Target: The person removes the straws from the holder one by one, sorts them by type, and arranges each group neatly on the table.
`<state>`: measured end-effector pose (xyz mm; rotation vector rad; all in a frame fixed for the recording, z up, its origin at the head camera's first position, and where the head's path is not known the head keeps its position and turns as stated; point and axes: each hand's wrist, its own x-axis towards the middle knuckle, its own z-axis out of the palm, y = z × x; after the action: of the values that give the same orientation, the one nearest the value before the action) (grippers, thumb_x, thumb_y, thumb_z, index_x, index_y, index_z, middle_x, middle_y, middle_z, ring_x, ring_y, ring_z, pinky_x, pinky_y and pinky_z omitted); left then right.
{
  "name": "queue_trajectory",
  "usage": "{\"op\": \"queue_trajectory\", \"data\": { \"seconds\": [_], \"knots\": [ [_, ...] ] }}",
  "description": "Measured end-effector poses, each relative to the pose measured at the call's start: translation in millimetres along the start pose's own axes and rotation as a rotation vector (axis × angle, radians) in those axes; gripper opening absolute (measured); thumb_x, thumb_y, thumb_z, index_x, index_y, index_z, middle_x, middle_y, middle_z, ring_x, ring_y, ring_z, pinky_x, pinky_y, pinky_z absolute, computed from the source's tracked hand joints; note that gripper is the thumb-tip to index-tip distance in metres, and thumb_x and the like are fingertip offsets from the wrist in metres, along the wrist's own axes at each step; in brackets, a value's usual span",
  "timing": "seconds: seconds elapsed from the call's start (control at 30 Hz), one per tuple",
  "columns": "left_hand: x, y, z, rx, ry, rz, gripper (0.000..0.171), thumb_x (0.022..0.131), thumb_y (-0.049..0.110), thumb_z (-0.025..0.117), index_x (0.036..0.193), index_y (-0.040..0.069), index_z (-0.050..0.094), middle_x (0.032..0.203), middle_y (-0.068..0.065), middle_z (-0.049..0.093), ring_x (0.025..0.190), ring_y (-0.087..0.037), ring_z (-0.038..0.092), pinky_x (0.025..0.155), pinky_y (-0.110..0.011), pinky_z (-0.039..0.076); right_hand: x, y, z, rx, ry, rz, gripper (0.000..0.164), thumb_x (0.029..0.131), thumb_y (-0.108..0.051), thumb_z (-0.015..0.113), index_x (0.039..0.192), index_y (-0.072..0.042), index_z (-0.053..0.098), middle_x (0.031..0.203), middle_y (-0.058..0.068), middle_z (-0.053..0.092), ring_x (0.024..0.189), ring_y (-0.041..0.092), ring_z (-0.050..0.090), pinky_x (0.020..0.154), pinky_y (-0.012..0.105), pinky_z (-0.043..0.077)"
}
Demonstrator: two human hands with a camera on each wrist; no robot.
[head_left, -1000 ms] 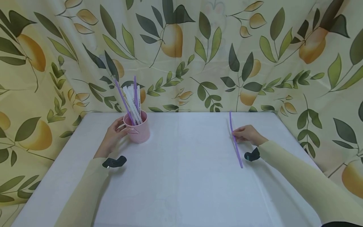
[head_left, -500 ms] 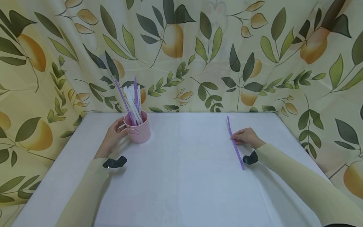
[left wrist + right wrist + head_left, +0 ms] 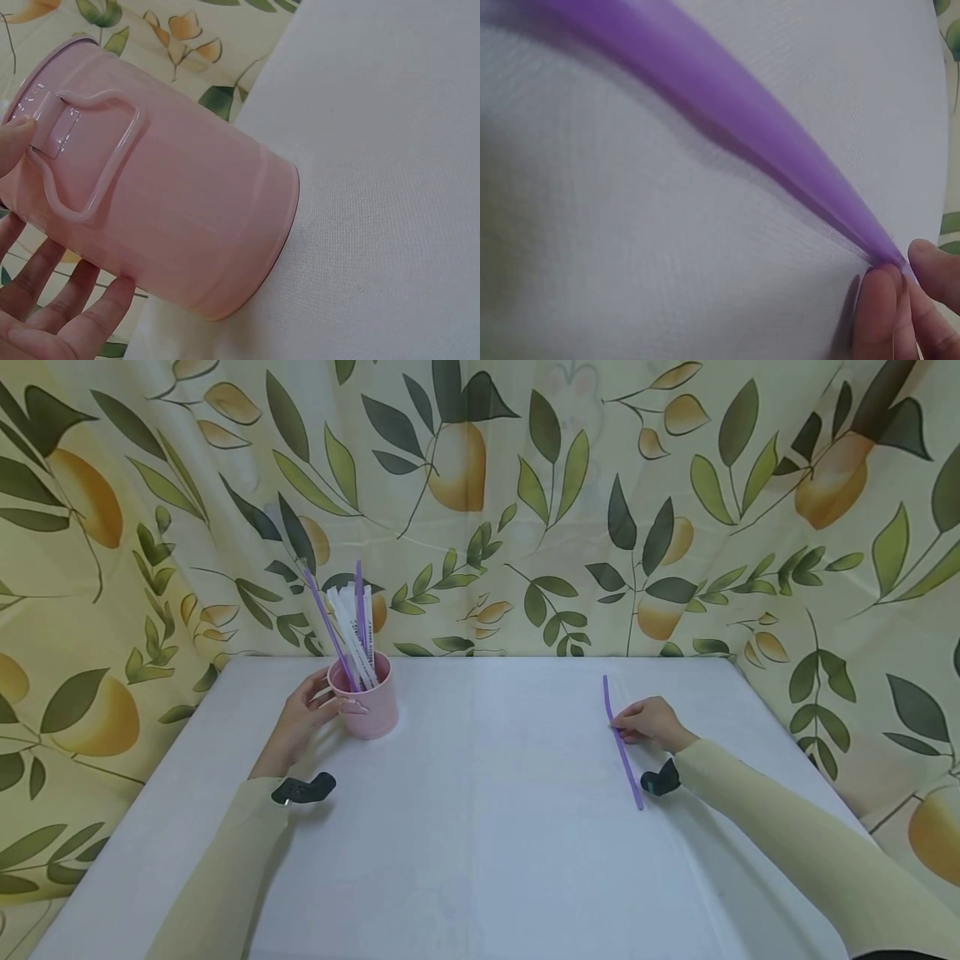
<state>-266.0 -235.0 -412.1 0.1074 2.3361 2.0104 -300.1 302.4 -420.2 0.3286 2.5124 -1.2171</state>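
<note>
On the left of the head view, my left hand (image 3: pixel 294 722) grips a small pink metal bucket (image 3: pixel 377 714) standing on the table. The left wrist view has the thumb near the rim beside a wire handle (image 3: pixel 127 150), with the fingers (image 3: pixel 90 319) along the other side. Several purple straws (image 3: pixel 324 618) and white printed strips (image 3: pixel 347 627) stick up out of the bucket. Over to the right, my right hand (image 3: pixel 651 724) pinches a single purple straw (image 3: pixel 628 766) near its middle. That straw lies close over the cloth, its shadow beside it in the right wrist view.
A white cloth covers the table (image 3: pixel 480 827). Behind it and at both sides hangs a curtain (image 3: pixel 487 552) with a leaf and fruit print. Dark wrist straps (image 3: pixel 303 789) show at both sleeves.
My right hand has moved slightly toward me and left, bringing the purple straw down the table away from the back edge. The left hand and bucket stay in place.
</note>
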Motion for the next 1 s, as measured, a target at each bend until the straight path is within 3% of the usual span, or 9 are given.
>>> {"op": "queue_trajectory", "data": {
  "seconds": [0.2, 0.37, 0.57, 0.77, 1.0],
  "knots": [
    [-0.3, 0.4, -0.1, 0.010, 0.001, -0.014, 0.075, 0.090, 0.014, 0.062, 0.150, 0.012, 0.018, 0.155, -0.016, 0.022, 0.140, -0.033, 0.028, 0.104, -0.022, 0.043, 0.2, -1.3, -4.5, -0.011, -0.020, -0.001, 0.035, 0.089, -0.010, 0.062, 0.116, 0.012, 0.057, 0.068, -0.003, 0.066, 0.063, 0.006, 0.062, 0.064, 0.021, 0.058],
    [-0.2, 0.6, -0.2, 0.017, 0.005, -0.027, 0.075, 0.090, 0.016, 0.063, 0.150, 0.013, 0.018, 0.155, -0.014, 0.022, 0.141, -0.031, 0.029, 0.110, -0.034, 0.037, -4.1, -4.6, -11.8, -0.036, -0.038, -0.042, 0.041, 0.090, -0.016, 0.062, 0.122, 0.010, 0.055, 0.083, 0.004, 0.072, 0.070, 0.009, 0.065, 0.069, 0.025, 0.059],
    [-0.4, 0.5, -0.7, 0.019, 0.000, -0.015, 0.074, 0.090, 0.015, 0.062, 0.150, 0.012, 0.018, 0.155, -0.015, 0.022, 0.140, -0.032, 0.029, 0.107, -0.027, 0.041, -6.5, -11.7, -19.0, -0.071, -0.025, -0.115, 0.048, 0.092, -0.028, 0.059, 0.127, 0.005, 0.052, 0.118, 0.021, 0.064, 0.087, 0.016, 0.068, 0.082, 0.032, 0.058],
    [-1.6, 1.4, 0.1, -0.002, -0.008, 0.005, 0.074, 0.091, 0.012, 0.060, 0.150, 0.010, 0.017, 0.155, -0.017, 0.021, 0.140, -0.034, 0.028, 0.099, -0.016, 0.045, -7.1, -20.3, -20.2, -0.059, 0.017, -0.285, 0.045, 0.094, -0.028, 0.057, 0.128, 0.000, 0.052, 0.124, 0.026, 0.059, 0.093, 0.017, 0.069, 0.087, 0.040, 0.057],
    [-1.9, 2.4, 0.3, 0.010, -0.009, -0.019, 0.075, 0.091, 0.014, 0.061, 0.151, 0.013, 0.016, 0.156, -0.016, 0.019, 0.141, -0.033, 0.026, 0.111, -0.034, 0.037, -11.2, -34.3, -13.4, 0.011, 0.061, -0.473, 0.043, 0.090, -0.026, 0.062, 0.123, 0.001, 0.056, 0.111, 0.024, 0.065, 0.080, 0.001, 0.067, 0.082, 0.034, 0.058]
  ]
}}
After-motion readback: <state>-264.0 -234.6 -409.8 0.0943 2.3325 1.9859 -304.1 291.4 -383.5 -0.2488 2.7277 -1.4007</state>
